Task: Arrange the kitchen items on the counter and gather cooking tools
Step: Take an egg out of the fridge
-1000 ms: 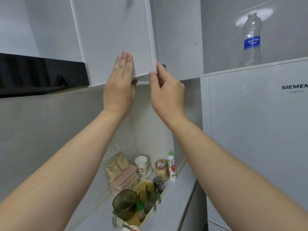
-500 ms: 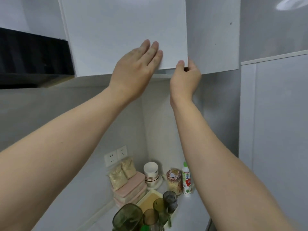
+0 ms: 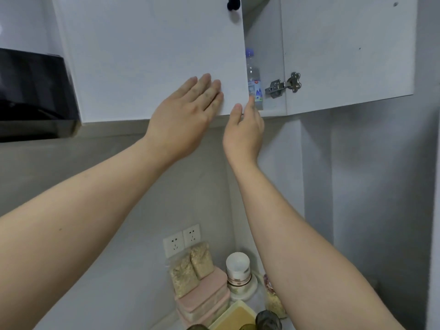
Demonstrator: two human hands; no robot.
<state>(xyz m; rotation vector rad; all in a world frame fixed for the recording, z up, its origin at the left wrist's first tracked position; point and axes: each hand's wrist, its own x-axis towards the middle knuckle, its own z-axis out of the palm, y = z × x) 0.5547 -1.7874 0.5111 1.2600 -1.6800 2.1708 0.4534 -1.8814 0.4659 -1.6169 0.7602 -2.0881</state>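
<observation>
A white upper cabinet door (image 3: 147,58) with a black knob at its top fills the upper part of the head view. My left hand (image 3: 183,120) lies flat against the door's front near its lower edge, fingers straight. My right hand (image 3: 245,129) pinches the door's lower right corner, thumb on the front and fingertips behind the edge. Through the gap to the right of the door I see a clear water bottle (image 3: 253,79) inside the cabinet and a metal hinge (image 3: 283,85).
A black range hood (image 3: 31,91) hangs at the left. On the counter corner below stand pink stacked boxes (image 3: 202,298), two grain bags (image 3: 190,270), a white jar (image 3: 238,267) and a yellow tray (image 3: 238,315). Wall sockets (image 3: 181,239) sit above them.
A gap now shows beside the door's right edge, with the bottle and hinge inside. My left hand stays flat on the door and my right hand stays at its lower corner.
</observation>
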